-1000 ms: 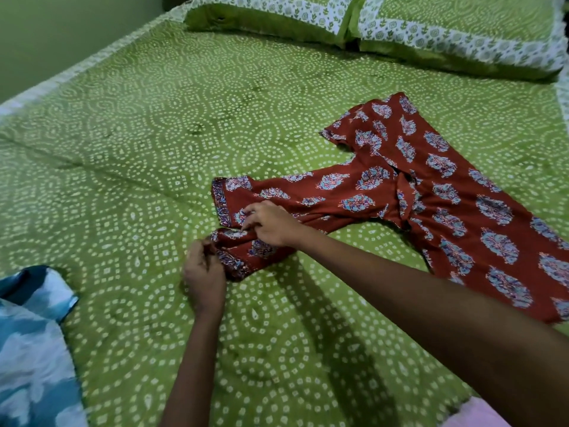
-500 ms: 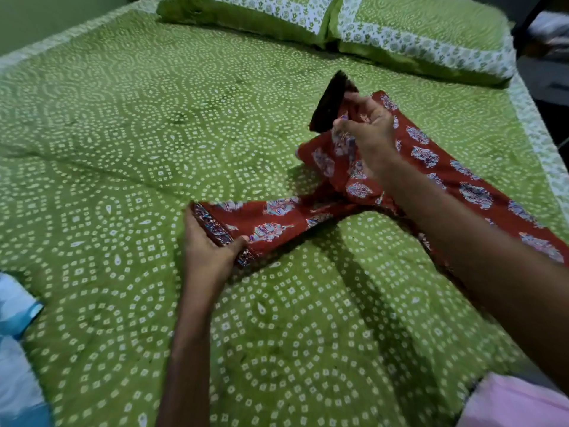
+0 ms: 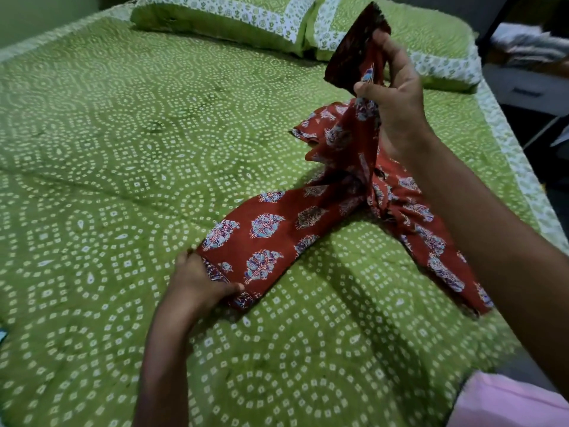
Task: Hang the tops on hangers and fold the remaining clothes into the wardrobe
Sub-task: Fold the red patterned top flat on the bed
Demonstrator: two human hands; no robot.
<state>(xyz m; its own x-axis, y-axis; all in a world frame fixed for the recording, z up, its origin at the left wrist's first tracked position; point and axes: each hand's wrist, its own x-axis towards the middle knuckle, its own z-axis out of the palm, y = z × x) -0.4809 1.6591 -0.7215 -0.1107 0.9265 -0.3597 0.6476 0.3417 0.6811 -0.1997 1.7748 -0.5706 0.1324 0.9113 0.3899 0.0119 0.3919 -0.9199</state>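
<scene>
Rust-red printed top lay crumpled across the green dotted bedspread, its lower part hidden behind the right forearm; left hand pinched one sleeve cuff flat on the bed; right hand gripped the other sleeve, lifted, dark underside showing; thin, soft cloth; pink fabric cut off at the corner; two pillows beyond.

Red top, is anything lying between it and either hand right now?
No. The left hand grips the red top at a sleeve cuff on the bed, and the right hand holds another part lifted. Nothing visible comes between.
</scene>
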